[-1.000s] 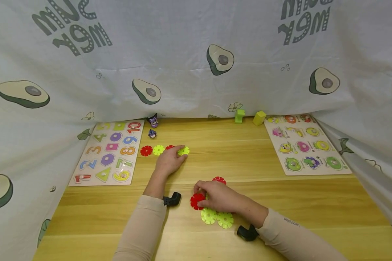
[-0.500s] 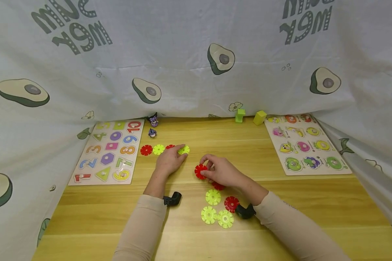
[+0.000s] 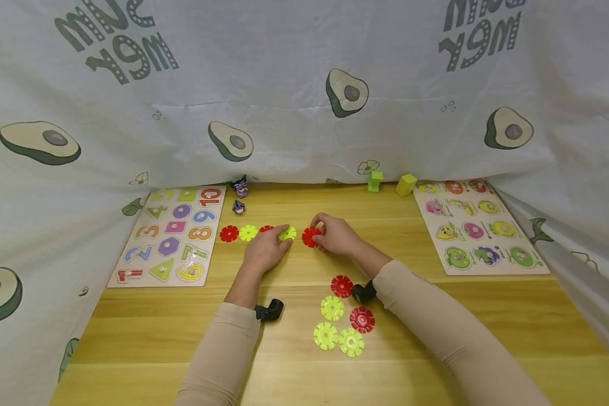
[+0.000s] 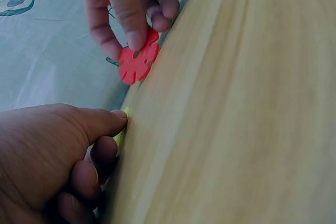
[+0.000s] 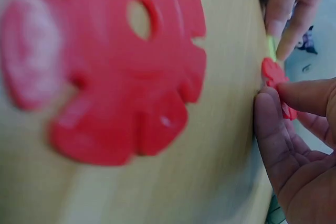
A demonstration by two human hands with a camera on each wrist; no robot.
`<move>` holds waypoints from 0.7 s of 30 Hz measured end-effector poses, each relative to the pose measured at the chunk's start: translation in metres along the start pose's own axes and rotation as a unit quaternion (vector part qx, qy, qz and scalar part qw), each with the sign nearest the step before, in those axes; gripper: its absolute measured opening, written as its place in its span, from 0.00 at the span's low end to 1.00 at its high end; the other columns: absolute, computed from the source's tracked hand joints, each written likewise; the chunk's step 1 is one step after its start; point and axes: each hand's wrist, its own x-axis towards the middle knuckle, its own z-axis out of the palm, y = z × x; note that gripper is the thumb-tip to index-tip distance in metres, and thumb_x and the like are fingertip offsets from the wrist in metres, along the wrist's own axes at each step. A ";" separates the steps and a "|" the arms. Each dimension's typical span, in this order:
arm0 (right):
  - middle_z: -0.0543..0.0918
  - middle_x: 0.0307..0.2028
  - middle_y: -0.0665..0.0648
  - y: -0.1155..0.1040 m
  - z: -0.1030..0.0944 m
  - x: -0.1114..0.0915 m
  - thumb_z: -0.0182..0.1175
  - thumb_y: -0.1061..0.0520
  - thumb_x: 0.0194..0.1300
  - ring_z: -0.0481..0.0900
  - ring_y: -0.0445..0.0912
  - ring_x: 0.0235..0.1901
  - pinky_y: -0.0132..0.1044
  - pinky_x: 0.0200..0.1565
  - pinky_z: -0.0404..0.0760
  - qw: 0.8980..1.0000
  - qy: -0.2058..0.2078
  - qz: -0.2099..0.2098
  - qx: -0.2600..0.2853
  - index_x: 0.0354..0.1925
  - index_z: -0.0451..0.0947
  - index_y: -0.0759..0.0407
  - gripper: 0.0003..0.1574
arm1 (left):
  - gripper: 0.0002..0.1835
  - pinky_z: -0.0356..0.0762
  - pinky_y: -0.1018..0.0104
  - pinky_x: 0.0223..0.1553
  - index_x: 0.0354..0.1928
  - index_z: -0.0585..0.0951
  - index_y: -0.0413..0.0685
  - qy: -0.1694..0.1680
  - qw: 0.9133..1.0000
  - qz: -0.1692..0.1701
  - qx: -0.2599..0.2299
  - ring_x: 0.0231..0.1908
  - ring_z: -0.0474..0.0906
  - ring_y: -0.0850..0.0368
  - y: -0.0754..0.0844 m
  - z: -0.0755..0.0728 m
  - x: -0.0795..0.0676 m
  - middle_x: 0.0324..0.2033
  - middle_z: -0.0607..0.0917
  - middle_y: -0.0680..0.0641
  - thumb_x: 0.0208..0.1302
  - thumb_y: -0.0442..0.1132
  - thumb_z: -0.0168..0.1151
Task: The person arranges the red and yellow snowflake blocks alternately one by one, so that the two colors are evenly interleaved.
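Clearly, the right hand (image 3: pixel 337 235) pinches a red disc (image 3: pixel 310 237) between thumb and fingers, and the left wrist view shows it tilted off the tabletop (image 3: pixel 132 338). It is just to the right of the yellow-green disc (image 3: pixel 291 232) that ends the row (image 3: pixel 229 233), with a narrow gap between. Both are round, so no long axis matters; the sideways gap seems the relation that counts. The left hand (image 3: pixel 264 250) holds that end disc at its edges, thumb and finger either side. Five loose discs (image 3: pixel 362 320) lie nearer the person.
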 end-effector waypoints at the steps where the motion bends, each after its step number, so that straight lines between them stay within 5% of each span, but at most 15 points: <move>1: 0.77 0.24 0.56 -0.001 0.000 0.003 0.60 0.58 0.62 0.77 0.46 0.19 0.35 0.22 0.76 1.000 -0.003 0.002 -0.005 0.46 0.69 0.53 0.15 | 0.25 0.74 0.58 0.35 0.61 0.72 0.64 -0.002 1.000 -0.001 0.000 0.31 0.77 0.58 0.000 0.000 0.000 0.27 0.82 0.56 0.63 0.56 0.55; 15: 0.77 0.18 0.54 -0.007 -0.002 0.021 0.63 0.50 0.60 0.75 0.45 0.15 0.33 0.19 0.73 0.998 -0.021 0.036 -0.057 0.45 0.71 0.53 0.17 | 0.25 0.74 0.58 0.34 0.62 0.72 0.64 -0.007 1.000 -0.005 0.001 0.28 0.75 0.58 0.000 -0.001 0.000 0.21 0.80 0.58 0.63 0.56 0.56; 21: 0.76 0.18 0.53 0.001 0.000 0.021 0.63 0.47 0.60 0.74 0.45 0.15 0.34 0.20 0.72 0.998 -0.010 0.019 -0.063 0.46 0.71 0.53 0.20 | 0.25 0.74 0.59 0.33 0.62 0.71 0.64 -0.007 1.000 0.000 0.002 0.28 0.75 0.59 -0.001 -0.001 0.000 0.21 0.79 0.59 0.63 0.56 0.56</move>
